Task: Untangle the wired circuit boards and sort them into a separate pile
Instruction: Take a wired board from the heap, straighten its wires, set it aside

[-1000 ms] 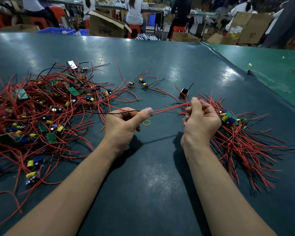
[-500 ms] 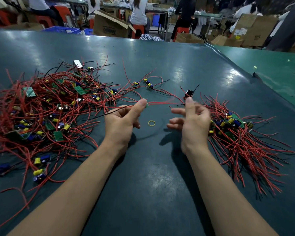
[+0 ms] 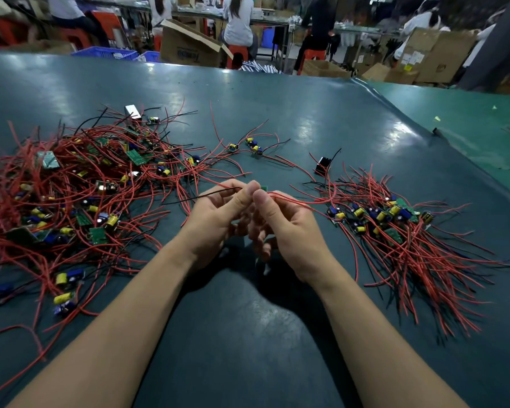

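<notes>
Now you are bringing both hands together, left hand [image 3: 218, 219] and right hand [image 3: 286, 228] fingers pinching one board [image 3: 264, 188], freeing it for sorting.

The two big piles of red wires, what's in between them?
In the head view, both hands, left hand and right hand, pinching one wired board.
</notes>
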The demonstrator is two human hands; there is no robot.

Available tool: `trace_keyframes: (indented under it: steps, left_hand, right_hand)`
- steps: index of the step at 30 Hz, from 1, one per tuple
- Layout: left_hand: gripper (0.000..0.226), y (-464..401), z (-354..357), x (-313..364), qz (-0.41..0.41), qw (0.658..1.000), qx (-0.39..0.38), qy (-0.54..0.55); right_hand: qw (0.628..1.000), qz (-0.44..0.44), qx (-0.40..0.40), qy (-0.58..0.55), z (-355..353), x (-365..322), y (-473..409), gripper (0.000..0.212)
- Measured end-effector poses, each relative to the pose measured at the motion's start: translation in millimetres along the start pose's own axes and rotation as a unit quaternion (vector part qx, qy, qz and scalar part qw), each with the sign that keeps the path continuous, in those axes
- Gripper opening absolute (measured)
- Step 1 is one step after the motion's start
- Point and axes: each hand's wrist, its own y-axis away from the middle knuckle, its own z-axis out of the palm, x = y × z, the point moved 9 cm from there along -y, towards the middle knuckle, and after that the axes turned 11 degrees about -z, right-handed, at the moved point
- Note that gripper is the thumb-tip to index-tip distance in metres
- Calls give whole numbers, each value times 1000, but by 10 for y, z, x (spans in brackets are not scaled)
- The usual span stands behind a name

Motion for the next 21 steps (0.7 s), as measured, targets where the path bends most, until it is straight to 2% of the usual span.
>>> trace_keyframes:
  steps: [4,8,10,12,13,15,18,20,21]
  left_hand:
    - [23,-6,-14,-6,6,1000,18,-5]
    - [27,-8,-24,-8,6,999,12,-31]
    - [52,-13,-18,-27,0,999,16,-45]
    - [81,-4,-4,-80,-26,998,20,-63]
    - [82,4,6,-97,-34,997,21,-72]
    - [64,17,-12,-77,-32,995,40,-83]
    - [42,48,-179,51,-6,991,123,-50]
    - [36,95,-345,173,28,977,198,-70]
    - [32,132,-429,249,53,961,244,-122]
  right_hand:
    - [998,-30,18,58,-51,-70,23,26]
    - [995,-49,6,92,-36,-106,55,37]
    - [991,-84,28,105,-53,-159,56,41]
    - [976,-131,85,150,-146,-243,61,42]
    - [968,-142,121,171,-211,-276,65,42]
    - [952,-140,228,148,-443,-296,95,44]
    - [903,-98,418,-11,-939,-189,224,37]
    - [872,-25,481,-85,-1108,6,302,30]
    - [869,13,485,-99,-1118,103,324,29]
